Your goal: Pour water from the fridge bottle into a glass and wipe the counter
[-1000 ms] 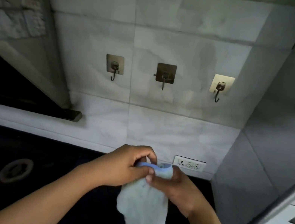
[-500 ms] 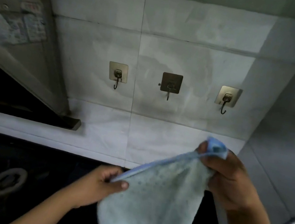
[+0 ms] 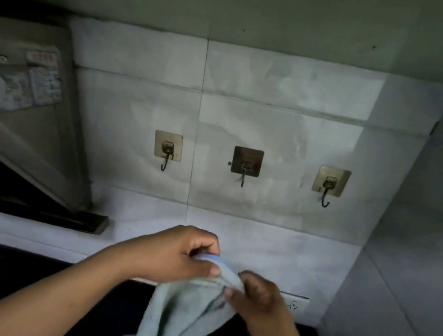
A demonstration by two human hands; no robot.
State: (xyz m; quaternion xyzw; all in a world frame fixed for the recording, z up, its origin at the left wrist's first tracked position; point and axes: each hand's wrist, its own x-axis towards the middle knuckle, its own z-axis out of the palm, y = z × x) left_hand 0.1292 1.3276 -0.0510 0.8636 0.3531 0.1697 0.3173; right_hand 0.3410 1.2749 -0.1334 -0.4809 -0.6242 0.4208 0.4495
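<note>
A pale blue cloth [image 3: 182, 318] with a brighter blue edge hangs in front of me above the dark counter [image 3: 18, 274]. My left hand [image 3: 175, 254] pinches its top edge from the left. My right hand [image 3: 260, 296] grips the same edge just to the right, so both hands are close together and the cloth droops folded below them. No bottle or glass is in view.
Three stick-on wall hooks [image 3: 245, 166] hang bare on the white tiled backsplash above my hands. A slanted cooker hood [image 3: 25, 115] fills the left. A wall socket [image 3: 294, 303] sits behind my right hand. A grey cabinet side [image 3: 424, 233] closes the right.
Half a second ago my hands held the cloth stretched wide, right hand raised. Now they have come back together and the cloth hangs bunched. The view has tilted upward.
</note>
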